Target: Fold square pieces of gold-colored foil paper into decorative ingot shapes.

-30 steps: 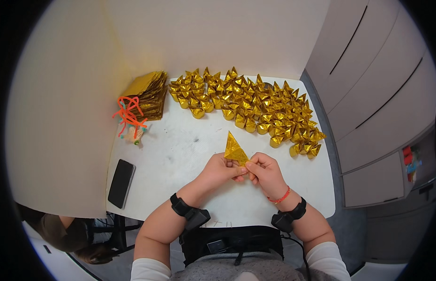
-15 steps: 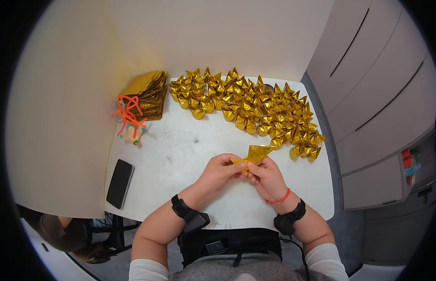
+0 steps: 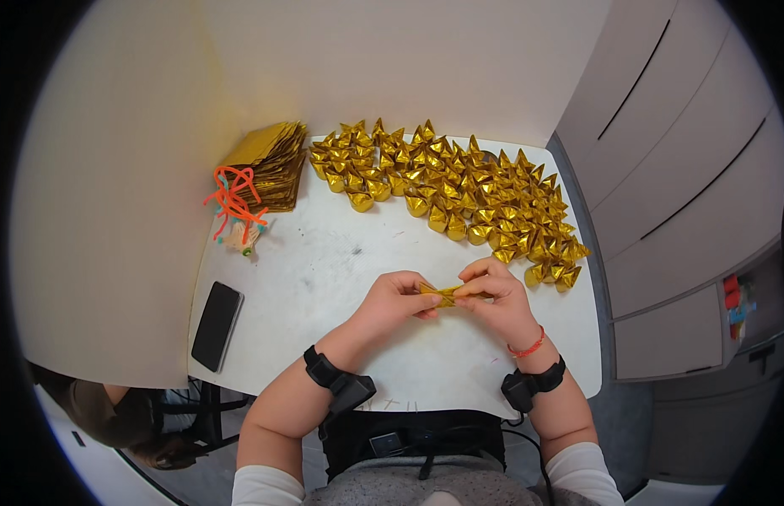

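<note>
A small folded piece of gold paper (image 3: 443, 295) lies flat between both hands, just above the white table (image 3: 324, 270). My left hand (image 3: 398, 302) pinches its left end. My right hand (image 3: 493, 297) pinches its right end with the fingers curled over it. Both wrists wear black bands, and the right one also has a red bracelet. A large heap of finished gold folded paper shapes (image 3: 459, 194) spreads across the far side of the table.
A stack of flat gold paper sheets (image 3: 270, 164) sits at the far left corner, with orange and teal cords (image 3: 232, 202) beside it. A black phone (image 3: 217, 325) lies near the left front edge. Grey cabinets (image 3: 662, 169) stand to the right.
The gold paper stood up as a pointed triangle a second ago. It has been folded down and now lies as a flat narrow strip between my fingers.
</note>
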The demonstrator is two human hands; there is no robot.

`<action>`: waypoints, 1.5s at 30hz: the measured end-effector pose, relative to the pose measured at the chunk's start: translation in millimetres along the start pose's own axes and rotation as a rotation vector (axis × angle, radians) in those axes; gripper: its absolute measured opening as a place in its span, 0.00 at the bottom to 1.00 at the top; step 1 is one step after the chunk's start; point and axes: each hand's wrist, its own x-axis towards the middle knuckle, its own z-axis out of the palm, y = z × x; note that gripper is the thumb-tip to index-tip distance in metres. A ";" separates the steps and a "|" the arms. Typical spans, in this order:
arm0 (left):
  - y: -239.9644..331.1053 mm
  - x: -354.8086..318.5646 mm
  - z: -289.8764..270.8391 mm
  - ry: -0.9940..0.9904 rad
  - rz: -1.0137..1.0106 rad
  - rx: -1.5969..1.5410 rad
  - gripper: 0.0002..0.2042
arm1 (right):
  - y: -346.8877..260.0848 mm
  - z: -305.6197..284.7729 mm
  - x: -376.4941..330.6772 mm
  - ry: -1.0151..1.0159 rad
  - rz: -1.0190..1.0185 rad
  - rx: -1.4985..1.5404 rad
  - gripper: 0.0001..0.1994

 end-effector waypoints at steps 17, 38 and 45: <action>1.6 -4.0 9.6 0.105 0.154 0.169 0.05 | 3.9 3.3 -1.6 0.069 -0.061 0.056 0.09; -1.6 -2.5 8.2 0.054 0.152 -0.167 0.05 | -12.4 24.6 -4.6 0.172 0.321 0.891 0.08; 2.5 -3.2 2.9 0.116 0.279 0.046 0.09 | -6.2 18.5 -7.3 0.176 0.244 0.254 0.05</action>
